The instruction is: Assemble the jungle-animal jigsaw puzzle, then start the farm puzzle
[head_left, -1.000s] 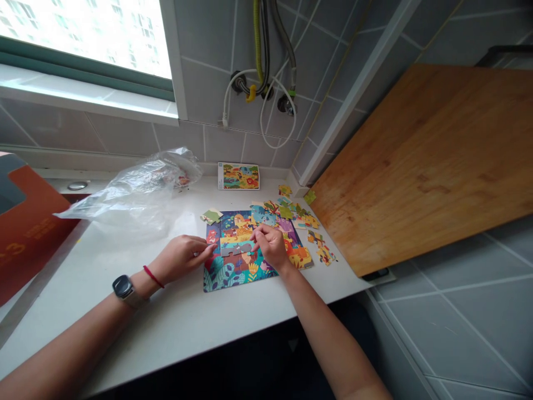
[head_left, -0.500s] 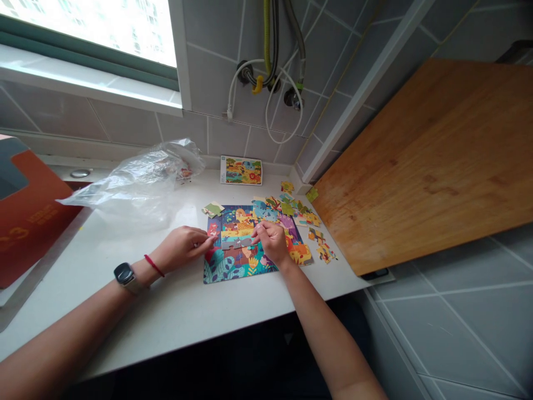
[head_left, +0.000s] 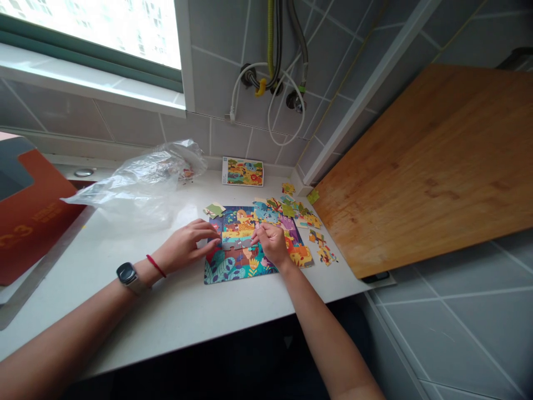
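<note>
A colourful jigsaw puzzle point(head_left: 241, 270) lies on the white counter, with several animal and plant pieces joined over its dark blue and teal picture. At its left edge, my left hand point(head_left: 189, 244) is open, fingers stretched out over the border. My right hand point(head_left: 270, 244) is closed in a pinch above the middle of the puzzle; whatever its fingertips grip, if anything, is hidden. Loose puzzle pieces point(head_left: 287, 210) overlap the upper right of the puzzle, and more pieces point(head_left: 327, 254) lie to its right. One green piece point(head_left: 214, 210) rests at the upper left corner.
A picture card point(head_left: 242, 171) leans on the back wall. To the left are a crumpled clear plastic bag point(head_left: 141, 183) and an orange box point(head_left: 37, 216). A wooden board point(head_left: 428, 178) stands on the right, closely bordering the counter point(head_left: 175, 328). Hoses point(head_left: 270, 39) hang above.
My left hand's fingers have uncurled and spread at the puzzle's left edge. My right hand stays pinched in nearly the same place. The view has shifted slightly.
</note>
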`<state>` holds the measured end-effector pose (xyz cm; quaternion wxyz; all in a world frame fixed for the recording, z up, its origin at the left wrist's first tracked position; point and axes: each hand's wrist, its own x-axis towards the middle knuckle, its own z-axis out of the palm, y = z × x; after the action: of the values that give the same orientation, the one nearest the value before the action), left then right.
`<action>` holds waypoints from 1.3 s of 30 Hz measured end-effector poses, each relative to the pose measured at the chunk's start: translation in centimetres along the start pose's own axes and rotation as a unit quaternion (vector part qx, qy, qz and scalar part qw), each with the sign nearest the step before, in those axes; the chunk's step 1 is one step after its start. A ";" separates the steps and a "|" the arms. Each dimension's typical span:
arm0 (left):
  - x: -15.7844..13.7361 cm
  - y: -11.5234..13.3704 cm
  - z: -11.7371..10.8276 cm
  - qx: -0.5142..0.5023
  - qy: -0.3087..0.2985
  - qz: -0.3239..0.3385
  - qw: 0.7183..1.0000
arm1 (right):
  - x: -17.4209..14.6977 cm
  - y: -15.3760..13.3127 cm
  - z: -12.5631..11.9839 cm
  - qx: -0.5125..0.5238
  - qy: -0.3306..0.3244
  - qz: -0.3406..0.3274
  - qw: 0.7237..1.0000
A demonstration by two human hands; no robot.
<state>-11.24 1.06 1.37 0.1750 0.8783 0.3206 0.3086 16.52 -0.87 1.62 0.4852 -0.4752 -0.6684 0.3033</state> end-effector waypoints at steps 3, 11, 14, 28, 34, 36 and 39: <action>-0.1 -0.2 0.1 0.019 -0.001 0.004 1.000 | -0.1 0.1 0.1 0.001 0.001 -0.003 1.000; -0.6 -0.9 1.7 0.024 -0.041 0.005 0.999 | 0.0 1.0 0.1 -0.141 0.019 -0.037 0.989; -0.5 -1.0 1.7 0.021 -0.039 -0.017 0.999 | 0.0 1.5 0.2 -0.171 -0.065 -0.019 0.983; -0.7 -3.4 -2.0 -0.039 -0.125 -0.054 0.990 | -0.5 1.6 1.4 -0.192 -0.251 -0.039 0.948; -0.5 -3.4 -1.9 -0.015 -0.134 -0.064 0.989 | -0.8 1.3 2.5 -0.219 -0.260 -0.056 0.939; -0.5 -3.4 -1.9 -0.007 -0.137 -0.068 0.988 | -0.9 1.4 2.8 -0.233 -0.265 -0.063 0.934; -0.6 -3.4 -1.8 -0.002 -0.131 -0.076 0.988 | -0.9 1.6 3.3 -0.248 -0.269 -0.072 0.928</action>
<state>-14.32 3.36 0.80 0.2400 0.8840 0.3599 0.1771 14.03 -0.94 -1.19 0.1743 -0.4313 -0.8603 0.2086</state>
